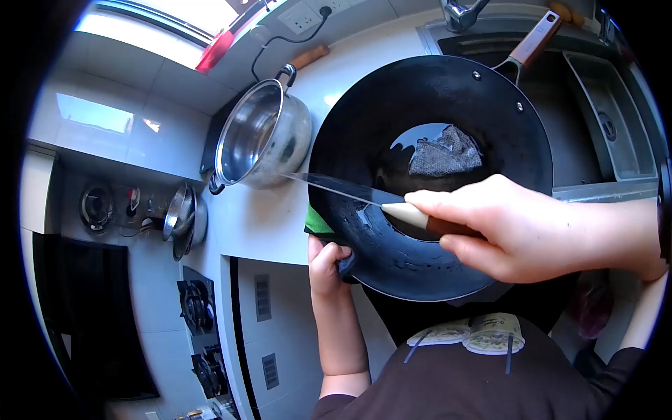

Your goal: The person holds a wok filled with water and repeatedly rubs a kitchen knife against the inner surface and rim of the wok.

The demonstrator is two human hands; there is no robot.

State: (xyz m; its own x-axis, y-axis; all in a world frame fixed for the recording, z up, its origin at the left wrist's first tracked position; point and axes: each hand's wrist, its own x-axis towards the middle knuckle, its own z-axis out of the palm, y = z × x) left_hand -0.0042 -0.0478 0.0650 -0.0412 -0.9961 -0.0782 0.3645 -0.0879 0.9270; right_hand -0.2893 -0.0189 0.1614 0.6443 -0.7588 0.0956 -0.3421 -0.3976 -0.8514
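A large black wok [364, 105] is tilted over the counter and sink edge, with a little water and a crumpled grey mesh cloth [448, 154] inside. My left hand [326, 266] is closed around the wok's near left rim, by its dark side handle. A green cloth [318, 221] shows just above that hand, partly behind the wok. My right hand [490, 224] is wrapped round the beige and brown handle of a kitchen knife [343, 187]. Its thin blade points left across the wok, past the rim toward the steel pot.
A two-handled steel pot [255, 136] stands on the white counter [259, 227] left of the wok. Behind and right lie the sink [609, 119] and a faucet [462, 14]. A black cord [262, 52] runs to a wall socket. Gas burners [197, 308] are at lower left.
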